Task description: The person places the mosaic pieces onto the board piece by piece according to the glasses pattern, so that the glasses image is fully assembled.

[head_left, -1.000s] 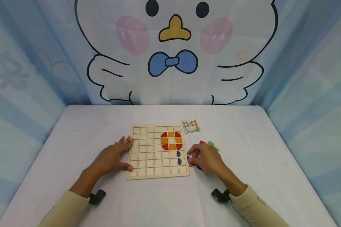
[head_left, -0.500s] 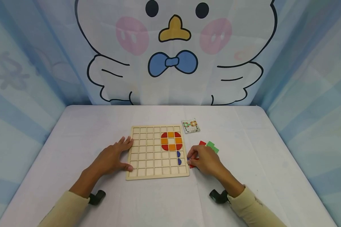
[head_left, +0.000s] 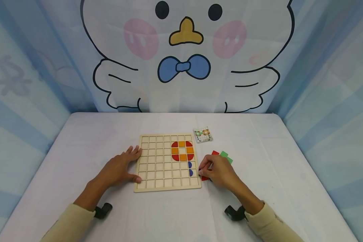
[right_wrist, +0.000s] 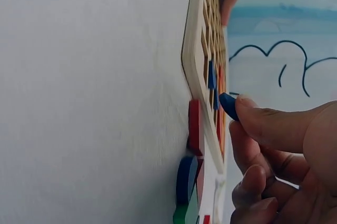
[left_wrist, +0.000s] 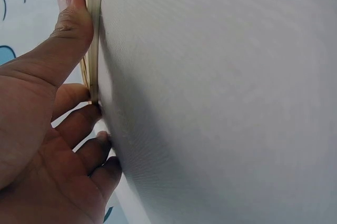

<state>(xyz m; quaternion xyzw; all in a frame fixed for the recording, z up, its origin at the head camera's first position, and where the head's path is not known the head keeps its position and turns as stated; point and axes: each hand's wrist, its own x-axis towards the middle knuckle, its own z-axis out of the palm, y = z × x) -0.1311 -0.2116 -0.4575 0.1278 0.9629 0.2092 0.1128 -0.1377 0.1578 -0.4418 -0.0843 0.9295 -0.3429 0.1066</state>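
Observation:
A wooden grid board lies mid-table, holding a ring of red rounded pieces and orange squares, with two blue half-round pieces below it. My left hand is spread along the board's left edge, thumb and fingertips touching the frame in the left wrist view. Just off the right edge, my right hand pinches a small blue piece between thumb and forefinger, raised above the table. Under that hand lie loose pieces, among them a red one; the hand partly hides them.
A small pattern card lies beyond the board's upper right corner. Green pieces and another red piece rest beyond the right hand. A curtain with a cartoon bird stands behind the table.
Over the loose pieces, my right hand has shifted slightly; its thumb and forefinger have drawn together on the blue piece. My left hand stays where it was on the board's edge.

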